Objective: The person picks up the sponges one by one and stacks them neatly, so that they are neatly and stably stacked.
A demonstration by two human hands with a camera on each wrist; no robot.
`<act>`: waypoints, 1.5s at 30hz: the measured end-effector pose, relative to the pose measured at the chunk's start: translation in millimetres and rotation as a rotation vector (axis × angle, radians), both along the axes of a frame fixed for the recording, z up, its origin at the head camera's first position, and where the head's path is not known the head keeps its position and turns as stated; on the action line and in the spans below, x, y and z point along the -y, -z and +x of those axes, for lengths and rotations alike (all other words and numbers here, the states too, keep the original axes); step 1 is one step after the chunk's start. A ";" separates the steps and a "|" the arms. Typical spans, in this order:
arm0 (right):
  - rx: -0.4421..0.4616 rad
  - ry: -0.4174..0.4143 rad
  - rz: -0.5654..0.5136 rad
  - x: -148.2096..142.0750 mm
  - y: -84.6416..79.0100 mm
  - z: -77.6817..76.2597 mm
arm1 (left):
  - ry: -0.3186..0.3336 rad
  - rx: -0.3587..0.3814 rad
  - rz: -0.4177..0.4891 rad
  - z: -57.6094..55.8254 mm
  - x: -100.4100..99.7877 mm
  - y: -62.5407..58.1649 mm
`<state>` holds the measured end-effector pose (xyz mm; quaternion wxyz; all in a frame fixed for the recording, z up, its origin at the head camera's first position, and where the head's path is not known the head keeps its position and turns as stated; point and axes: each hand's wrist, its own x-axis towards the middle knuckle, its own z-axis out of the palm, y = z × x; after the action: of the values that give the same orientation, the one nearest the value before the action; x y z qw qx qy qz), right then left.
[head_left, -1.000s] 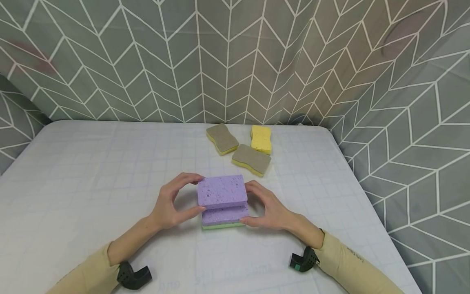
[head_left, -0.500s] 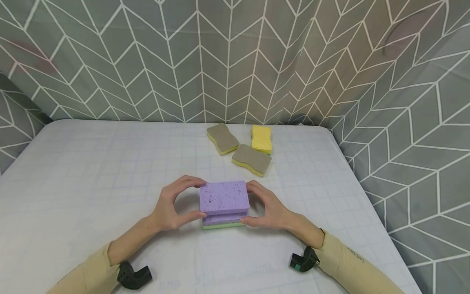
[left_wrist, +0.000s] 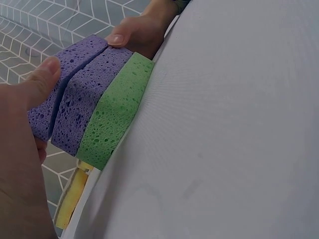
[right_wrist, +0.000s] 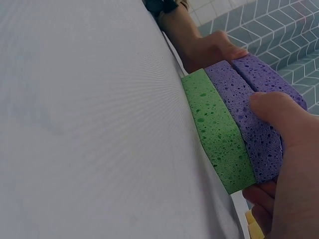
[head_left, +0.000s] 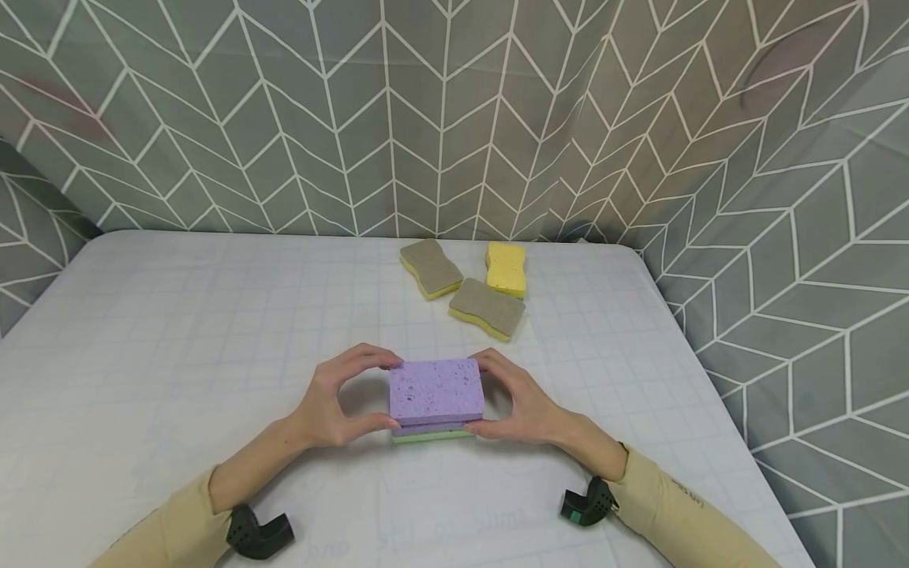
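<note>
Three sponges form a stack in front of me. At the bottom lies a green sponge on the white table cover. A purple sponge is on the green one, and a second purple sponge lies over it, with a thin dark line between the two in the left wrist view. My left hand grips the upper purple sponge by its left end, thumb on the near side. From the right, my right hand holds the middle purple sponge, its thumb on the near side.
Behind the stack lie two sponges with grey-brown tops, one further left and one nearer. A yellow sponge lies beside them. A patterned grey curtain hangs along the table's back and right edges.
My left hand has brought the upper purple sponge nearer to me and slightly right and down, so it now covers most of the middle one. My right hand has stayed nearly still.
</note>
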<state>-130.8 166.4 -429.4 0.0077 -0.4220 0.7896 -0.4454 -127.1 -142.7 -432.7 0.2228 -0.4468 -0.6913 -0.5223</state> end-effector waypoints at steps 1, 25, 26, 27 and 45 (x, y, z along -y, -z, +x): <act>0.001 0.002 0.003 -0.1 0.1 0.0 | 0.000 -0.001 -0.003 0.1 0.0 -0.1; 0.003 -0.005 0.021 -0.4 -0.5 0.0 | 0.022 0.129 -0.138 0.1 2.8 -0.1; 0.005 -0.003 0.023 -0.7 -0.3 -0.1 | 0.024 0.136 -0.142 0.2 2.6 0.0; 0.005 -0.002 0.024 -0.8 -0.3 0.0 | 0.025 0.142 -0.146 0.4 2.5 0.2; -0.120 0.032 -0.109 -4.2 -0.1 -5.0 | 0.033 0.132 -0.135 1.8 2.1 0.2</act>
<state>-135.8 170.5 -429.3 -0.0700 -0.4351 0.7699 -0.4616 -125.3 -144.8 -432.8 0.1377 -0.4368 -0.7305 -0.5065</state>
